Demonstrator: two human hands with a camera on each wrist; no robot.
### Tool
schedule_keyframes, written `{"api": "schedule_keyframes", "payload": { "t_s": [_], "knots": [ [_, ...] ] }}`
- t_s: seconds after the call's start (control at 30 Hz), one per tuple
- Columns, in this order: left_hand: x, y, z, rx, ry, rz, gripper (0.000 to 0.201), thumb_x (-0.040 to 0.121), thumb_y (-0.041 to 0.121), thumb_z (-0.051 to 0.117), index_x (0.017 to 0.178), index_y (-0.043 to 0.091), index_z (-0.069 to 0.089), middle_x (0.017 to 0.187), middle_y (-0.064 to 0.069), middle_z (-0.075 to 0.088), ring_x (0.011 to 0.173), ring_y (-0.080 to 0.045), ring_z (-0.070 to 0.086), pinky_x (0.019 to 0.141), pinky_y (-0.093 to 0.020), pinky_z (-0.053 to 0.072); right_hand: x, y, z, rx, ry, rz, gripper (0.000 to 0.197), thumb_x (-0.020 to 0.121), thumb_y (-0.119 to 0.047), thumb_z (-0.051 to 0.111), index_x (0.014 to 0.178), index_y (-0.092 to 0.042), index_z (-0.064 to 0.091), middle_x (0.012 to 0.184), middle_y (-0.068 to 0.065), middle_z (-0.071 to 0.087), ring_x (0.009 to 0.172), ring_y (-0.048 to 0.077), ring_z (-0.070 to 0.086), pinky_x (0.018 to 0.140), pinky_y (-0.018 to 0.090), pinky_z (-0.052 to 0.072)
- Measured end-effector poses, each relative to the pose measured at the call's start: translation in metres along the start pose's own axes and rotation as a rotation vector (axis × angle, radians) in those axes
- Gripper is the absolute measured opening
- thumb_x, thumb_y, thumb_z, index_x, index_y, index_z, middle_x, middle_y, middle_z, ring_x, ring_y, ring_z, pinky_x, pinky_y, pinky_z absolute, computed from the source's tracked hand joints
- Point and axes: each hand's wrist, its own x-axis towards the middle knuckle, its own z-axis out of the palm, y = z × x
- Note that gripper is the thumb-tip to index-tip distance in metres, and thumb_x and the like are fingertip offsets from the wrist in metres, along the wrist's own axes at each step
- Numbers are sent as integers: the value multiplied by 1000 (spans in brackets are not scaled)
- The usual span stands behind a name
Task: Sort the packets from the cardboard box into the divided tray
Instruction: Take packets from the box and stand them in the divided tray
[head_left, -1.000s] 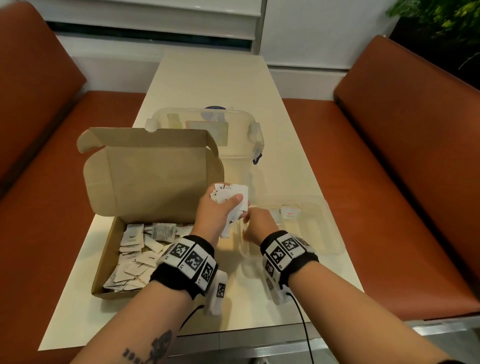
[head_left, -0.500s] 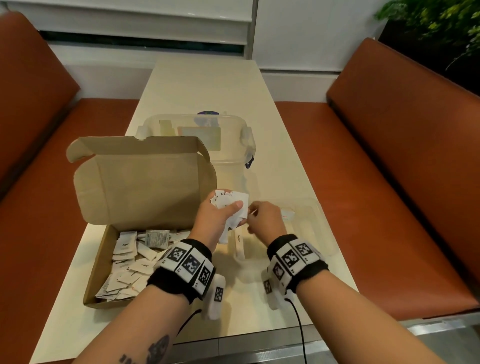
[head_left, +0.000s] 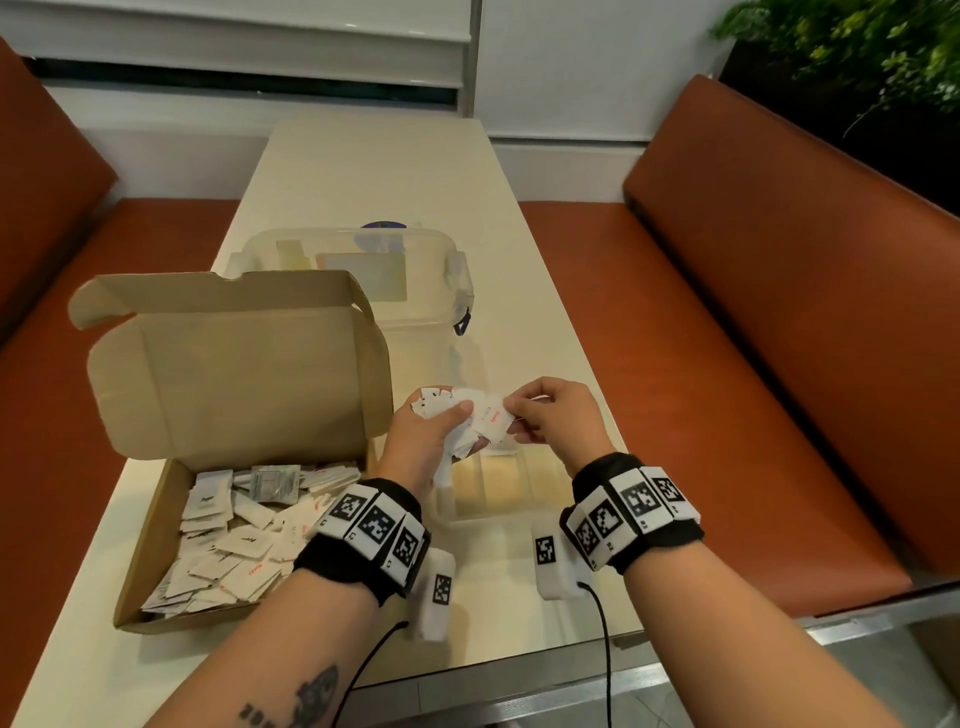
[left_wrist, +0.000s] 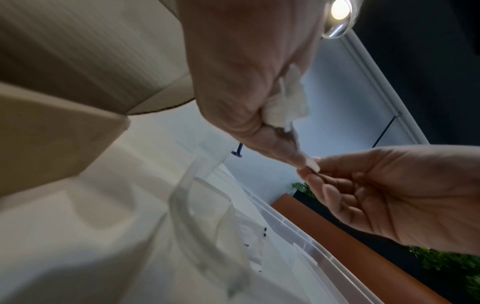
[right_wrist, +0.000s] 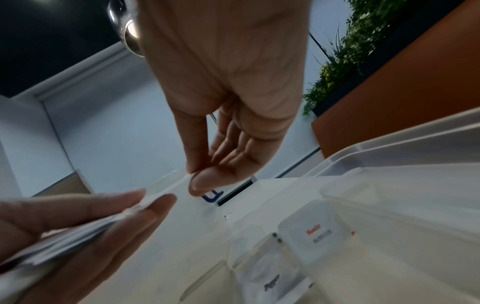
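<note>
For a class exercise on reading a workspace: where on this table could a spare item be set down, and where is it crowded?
Free: the far end of the table, beyond the clear tub; also the near strip of table in front of the cardboard box. Crowded: the middle, where box, tub, divided tray and both hands sit close together.

A long cream table (head_left: 384, 171) runs between two orange-brown benches (head_left: 779, 291) — white wall (head_left: 571, 62), green plant (head_left: 857, 47) behind.
</note>
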Motion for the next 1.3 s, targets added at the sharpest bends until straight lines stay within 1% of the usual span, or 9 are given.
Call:
{"api": "schedule_keyframes", "payload": {
  "t_s": [0.17,0.5,0.57,0.67,0.77,0.87,1.0,1.17,1.3],
  "knots": [
    [-1,-4,10,41,-15,7,19,87,0,62,103,9,57,110,-21,62,104,-37,60,88,-46,49,1,5,-11,13,-19,23,10,85,-1,64,79,-6,59,81,21,70,52,16,61,56,23,55],
    [-1,-8,25,-4,-100,-14,23,81,-9,65,94,7,55,105,-28,60,87,-41,64,73,-48,57,9,1,-28,8,5,-113,13,80,1,70,78,-9,61,71,13,68,54,15,62,64,26,58],
    [-1,-8,29,-14,-96,-10,24,80,-11,64,92,8,56,101,-25,62,82,-36,66,63,-42,59,10,1,-28,2,7,-116,13,79,-4,72,85,-10,61,73,13,69,59,16,64,67,28,58],
    [2,-10,32,-8,-53,18,25,81,-10,64,92,11,57,108,-28,61,93,-42,64,77,-54,56,10,8,-24,53,-27,-16,25,78,-11,75,96,-9,58,76,14,70,61,18,63,67,30,58],
    [3,-12,31,2,-34,39,24,81,-8,66,91,13,58,110,-30,61,101,-45,62,86,-61,50,6,14,-21,117,-52,30,17,81,-7,71,85,-10,55,71,9,67,58,15,62,58,23,54],
    [3,-12,29,39,-15,77,23,80,0,70,92,16,59,105,-22,63,95,-37,63,81,-50,56,6,13,-26,105,-90,0,14,83,-7,69,76,-9,57,66,4,63,53,9,59,55,18,51],
    [7,-12,25,38,2,112,25,78,1,73,90,16,58,91,-10,62,77,-23,64,55,-27,55,11,1,-35,-197,-212,-41,7,84,-13,70,86,-6,69,67,1,63,54,4,56,58,15,51],
    [8,-19,25,8,-20,75,26,78,-7,69,90,13,58,89,-13,64,76,-25,66,58,-32,57,17,-5,-35,-337,-239,-90,4,82,-15,72,84,-13,69,75,1,67,60,4,59,58,15,52],
    [10,-29,17,36,23,66,24,80,2,72,95,16,60,104,-17,66,94,-33,66,78,-42,57,24,-5,-34,-355,-243,-99,6,81,-13,73,86,-11,69,75,0,68,59,3,60,51,11,49]
  ]
}}
